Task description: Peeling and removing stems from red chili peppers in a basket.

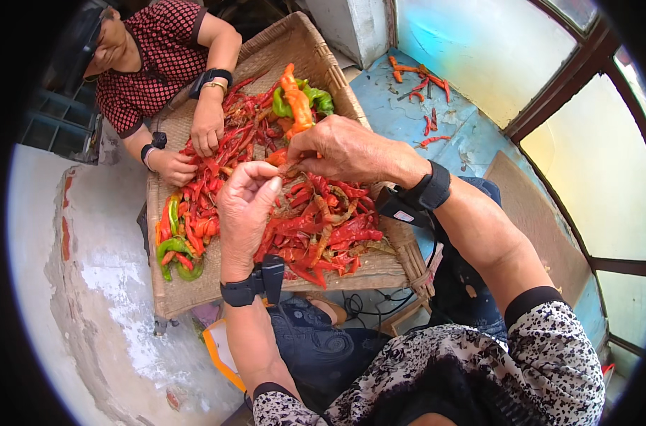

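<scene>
My left hand (245, 209) is curled, with thumb and fingertips drawn close around something small that I cannot make out. My right hand (340, 149) is closed on a shrivelled orange-red pepper (286, 163), just above and right of the left fingertips. Both hands are over a woven rectangular tray (316, 39) heaped with red chili peppers (323, 231), some wilted and brownish. Green peppers (181, 263) lie at the lower left of the tray, and more green and orange peppers (301, 96) sit at its back right.
A co-worker in a patterned red shirt (152, 67) leans in from the upper left, both hands (174, 167) in the peppers. Loose peppers (433, 142) lie on a blue surface (472, 138) beside frosted windows (578, 170) on the right. A worn white wall (74, 270) is on the left.
</scene>
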The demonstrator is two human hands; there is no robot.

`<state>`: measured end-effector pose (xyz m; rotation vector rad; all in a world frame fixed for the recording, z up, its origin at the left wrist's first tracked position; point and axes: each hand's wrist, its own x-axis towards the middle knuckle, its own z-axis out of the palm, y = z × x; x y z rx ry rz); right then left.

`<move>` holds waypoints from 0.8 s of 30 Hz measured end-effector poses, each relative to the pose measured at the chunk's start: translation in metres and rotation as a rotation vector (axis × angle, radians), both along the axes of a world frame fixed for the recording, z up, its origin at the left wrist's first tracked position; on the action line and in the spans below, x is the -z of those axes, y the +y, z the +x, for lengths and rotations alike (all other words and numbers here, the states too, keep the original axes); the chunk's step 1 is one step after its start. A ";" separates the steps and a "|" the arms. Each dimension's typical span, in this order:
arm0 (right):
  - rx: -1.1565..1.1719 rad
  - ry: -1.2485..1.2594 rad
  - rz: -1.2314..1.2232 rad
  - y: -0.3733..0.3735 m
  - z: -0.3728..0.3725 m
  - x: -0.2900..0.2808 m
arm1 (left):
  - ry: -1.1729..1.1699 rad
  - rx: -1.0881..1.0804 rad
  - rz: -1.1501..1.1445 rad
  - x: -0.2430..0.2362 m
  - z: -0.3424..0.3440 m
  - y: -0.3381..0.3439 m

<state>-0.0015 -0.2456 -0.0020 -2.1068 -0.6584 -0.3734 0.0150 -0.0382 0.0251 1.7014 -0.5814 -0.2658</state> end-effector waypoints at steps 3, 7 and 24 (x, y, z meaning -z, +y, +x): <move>0.121 -0.009 -0.074 0.000 0.004 -0.001 | -0.080 -0.152 0.042 -0.002 0.021 0.029; 0.202 -0.054 -0.037 0.002 0.005 -0.004 | -0.492 -0.594 0.388 0.008 0.060 0.070; 0.170 -0.108 0.023 -0.005 0.005 0.000 | 0.002 -0.068 0.465 0.060 0.042 0.039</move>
